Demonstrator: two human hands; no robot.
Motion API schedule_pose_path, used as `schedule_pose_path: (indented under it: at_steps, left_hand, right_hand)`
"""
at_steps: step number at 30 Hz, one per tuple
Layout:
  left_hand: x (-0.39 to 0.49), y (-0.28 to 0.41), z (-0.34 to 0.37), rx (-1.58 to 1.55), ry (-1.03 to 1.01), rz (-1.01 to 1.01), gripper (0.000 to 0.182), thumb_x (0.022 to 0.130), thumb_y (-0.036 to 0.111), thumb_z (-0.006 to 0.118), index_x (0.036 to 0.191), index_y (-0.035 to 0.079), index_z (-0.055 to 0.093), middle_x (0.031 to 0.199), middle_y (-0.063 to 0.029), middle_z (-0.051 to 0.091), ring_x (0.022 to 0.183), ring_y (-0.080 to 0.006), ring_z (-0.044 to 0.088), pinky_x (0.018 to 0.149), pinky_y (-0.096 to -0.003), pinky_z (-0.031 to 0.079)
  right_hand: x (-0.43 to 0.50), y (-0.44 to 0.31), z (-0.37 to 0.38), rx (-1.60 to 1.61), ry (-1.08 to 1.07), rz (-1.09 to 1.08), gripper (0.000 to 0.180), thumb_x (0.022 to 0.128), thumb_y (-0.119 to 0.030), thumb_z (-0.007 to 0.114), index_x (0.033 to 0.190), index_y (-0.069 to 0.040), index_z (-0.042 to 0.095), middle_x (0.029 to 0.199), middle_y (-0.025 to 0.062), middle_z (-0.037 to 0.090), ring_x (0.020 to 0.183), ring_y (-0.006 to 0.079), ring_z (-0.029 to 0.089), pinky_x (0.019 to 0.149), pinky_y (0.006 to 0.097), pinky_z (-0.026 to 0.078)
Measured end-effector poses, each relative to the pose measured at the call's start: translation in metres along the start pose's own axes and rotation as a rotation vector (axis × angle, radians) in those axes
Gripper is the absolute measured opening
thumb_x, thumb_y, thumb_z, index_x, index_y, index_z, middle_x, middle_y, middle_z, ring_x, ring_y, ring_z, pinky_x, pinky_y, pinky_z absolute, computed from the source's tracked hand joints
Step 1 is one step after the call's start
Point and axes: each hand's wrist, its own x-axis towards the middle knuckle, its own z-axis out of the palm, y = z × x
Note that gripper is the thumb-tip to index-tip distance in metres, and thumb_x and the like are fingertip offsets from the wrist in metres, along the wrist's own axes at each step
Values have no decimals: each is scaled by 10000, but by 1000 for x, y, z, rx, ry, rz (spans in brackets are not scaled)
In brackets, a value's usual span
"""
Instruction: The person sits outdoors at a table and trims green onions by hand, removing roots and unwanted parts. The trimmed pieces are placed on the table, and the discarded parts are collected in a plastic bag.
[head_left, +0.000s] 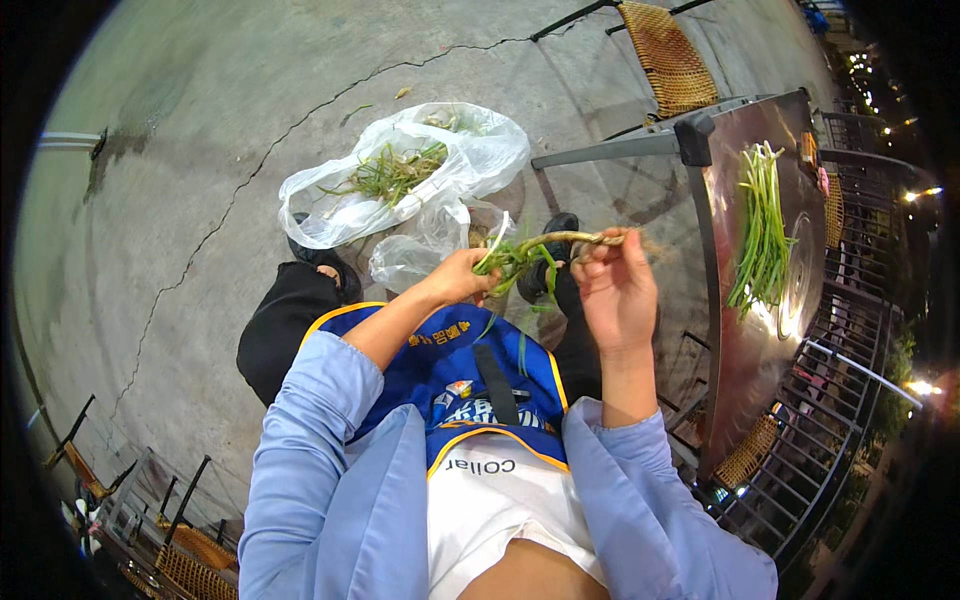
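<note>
My left hand is closed around a small bunch of green onions above my lap. Between the fingertips of my right hand is the root end of a brownish, partly unpeeled stalk, which reaches across to the bunch. A white plastic bag lies open on the floor beyond my hands, with green and dry onion trimmings in it. Nearer me is a smaller clear plastic bag, partly hidden by my left hand. To the right, a pile of green onions with white ends lies on a metal table.
The shiny metal table stands close on my right, its leg reaching over the floor. A woven chair is beyond it. More woven chairs stand at lower left. A metal railing runs past the table. The concrete floor is cracked.
</note>
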Motion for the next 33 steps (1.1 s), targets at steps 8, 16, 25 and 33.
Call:
schedule_pose_path:
  at_steps: [8,16,25,33]
  left_hand:
    - [15,-58,-23,575,218,46,95,711,54,627,799,38,593,702,-58,614,589,-146,584,572,-307,472]
    - [9,-74,-33,743,328,-106,269,688,145,648,952,92,648,855,-165,651,812,-318,618,731,-399,468]
    - [-43,52,-12,1062,421,-23,211,755,112,511,942,79,604,861,-197,624,877,-410,567,737,-508,441]
    - [-70,143,-12,-305,296,414,161,860,148,569,966,27,569,833,-67,653,586,-54,528,474,-195,387]
  right_hand:
    - [-14,-53,37,90,-98,-220,304,949,-309,439,948,-40,582,777,48,541,642,120,456,613,253,352]
    - [-35,-113,76,140,-367,-475,209,933,-233,484,940,-31,537,738,0,476,619,88,421,572,244,331]
    - [5,-111,67,202,-296,-324,274,940,-293,469,914,-43,580,750,38,551,637,121,460,584,255,367]
    - [52,-43,71,385,-149,28,279,940,-263,473,835,-11,529,750,41,540,641,111,469,552,238,378]
